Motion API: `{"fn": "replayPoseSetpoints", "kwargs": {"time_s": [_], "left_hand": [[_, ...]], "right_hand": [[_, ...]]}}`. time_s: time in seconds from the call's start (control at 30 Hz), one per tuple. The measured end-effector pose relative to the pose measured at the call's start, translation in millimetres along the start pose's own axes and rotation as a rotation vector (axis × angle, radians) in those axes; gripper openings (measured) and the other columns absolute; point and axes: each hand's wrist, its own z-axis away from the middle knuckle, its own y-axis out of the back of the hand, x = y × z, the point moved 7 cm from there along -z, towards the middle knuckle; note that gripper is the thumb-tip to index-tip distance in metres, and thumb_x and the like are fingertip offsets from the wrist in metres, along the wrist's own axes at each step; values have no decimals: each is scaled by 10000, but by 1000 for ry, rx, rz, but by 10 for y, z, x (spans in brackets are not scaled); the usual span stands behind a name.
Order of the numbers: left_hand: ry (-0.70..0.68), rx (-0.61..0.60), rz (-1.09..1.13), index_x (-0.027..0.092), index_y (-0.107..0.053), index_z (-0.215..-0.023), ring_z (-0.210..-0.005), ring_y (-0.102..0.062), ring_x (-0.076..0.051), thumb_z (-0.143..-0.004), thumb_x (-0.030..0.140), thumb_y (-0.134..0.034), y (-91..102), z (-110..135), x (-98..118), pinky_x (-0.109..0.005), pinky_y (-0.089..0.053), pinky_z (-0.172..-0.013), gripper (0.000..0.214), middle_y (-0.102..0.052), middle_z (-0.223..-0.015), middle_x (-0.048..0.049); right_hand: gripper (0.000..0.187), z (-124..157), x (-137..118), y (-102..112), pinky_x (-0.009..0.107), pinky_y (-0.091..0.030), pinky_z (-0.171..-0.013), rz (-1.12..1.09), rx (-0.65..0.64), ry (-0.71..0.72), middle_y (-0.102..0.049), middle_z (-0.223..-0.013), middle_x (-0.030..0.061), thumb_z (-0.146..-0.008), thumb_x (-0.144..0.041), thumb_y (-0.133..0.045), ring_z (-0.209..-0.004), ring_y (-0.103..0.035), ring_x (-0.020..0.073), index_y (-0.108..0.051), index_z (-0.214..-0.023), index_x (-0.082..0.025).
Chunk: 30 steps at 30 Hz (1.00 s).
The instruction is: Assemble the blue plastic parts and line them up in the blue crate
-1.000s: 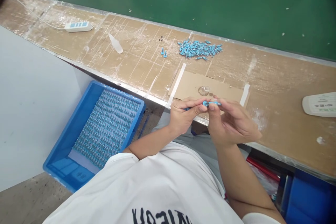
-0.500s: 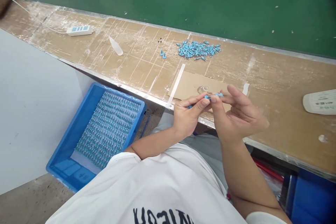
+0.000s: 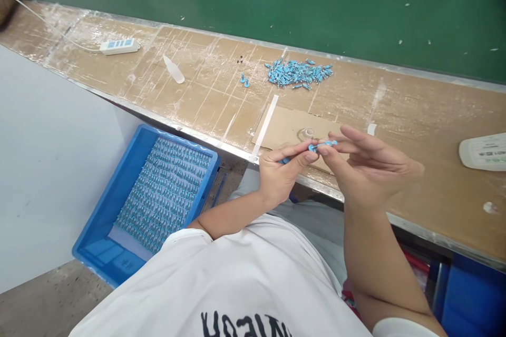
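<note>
Right grip (image 3: 367, 168) on blue piece (image 3: 328, 143), wrist (image 3: 368, 209) farther right than before

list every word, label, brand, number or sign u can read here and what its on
Bottle at the right edge: perhaps "401", with more characters after it; too blurred to be sure.
White shirt: large black letters, upside down and cut off by the picture's bottom edge; no sure word.
Blue bin: small dark marks near its lower end; too small to read.
No other text is legible.
</note>
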Motion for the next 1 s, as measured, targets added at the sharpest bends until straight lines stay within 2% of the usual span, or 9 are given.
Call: {"fn": "replayPoseSetpoints", "kwargs": {"time_s": [0.1,0.17,0.37,0.5,0.67,0.9,1.0], "left_hand": [[-111,-52,-84,272,-820,-874,-935,-733,-166,-682,297,-911,7,-5,73,-328,-589,-939,215,-772,-936,-10],[-143,-77,-121,277,-820,-872,-929,-735,-176,-682,300,-911,10,-3,99,-346,-592,-942,213,-773,-921,-15],[-109,-79,-157,285,-819,-859,-938,-736,-192,-678,337,-911,36,8,96,-358,-593,-927,210,-774,-928,-18],[-43,-41,-138,260,-820,-867,-962,-731,-201,-666,359,-916,69,12,48,-365,-583,-937,244,-773,-965,-34],[56,47,-68,241,-817,-894,-948,-728,-202,-630,397,-931,140,24,-23,-414,-569,-982,328,-767,-992,-37],[-115,-16,-180,271,-818,-899,-943,-722,-189,-670,364,-915,147,17,134,-339,-588,-900,266,-760,-973,-24],[-147,-30,-206,265,-820,-863,-933,-731,-205,-642,350,-932,126,31,202,-349,-595,-892,262,-754,-935,-31]], "right_hand": [[377,-28,1,5,381,-655,-760,-42,-50,25,-753,-790,-11,-718,-223,-908,-739,-743,226,-778,-1069,-265],[380,-44,-17,9,400,-658,-782,-57,-65,68,-743,-756,-19,-707,-239,-919,-737,-745,231,-779,-1058,-282],[312,-68,-20,-21,541,-547,-1059,-140,-89,153,-737,-732,-38,-708,-183,-901,-733,-746,235,-780,-986,-260],[293,-82,27,-46,563,-479,-1125,-81,-81,138,-725,-693,-38,-690,-235,-925,-745,-750,252,-768,-938,-251],[374,-79,4,-66,539,-535,-1064,-28,-40,126,-743,-748,-32,-662,-179,-929,-753,-750,252,-755,-988,-239],[410,-55,-43,-123,531,-549,-1042,-83,-90,140,-752,-811,-16,-704,-176,-915,-808,-751,263,-757,-1068,-275],[396,-47,-8,-134,494,-631,-864,-150,-100,112,-761,-894,1,-714,-213,-908,-787,-747,260,-765,-1075,-294]]}}
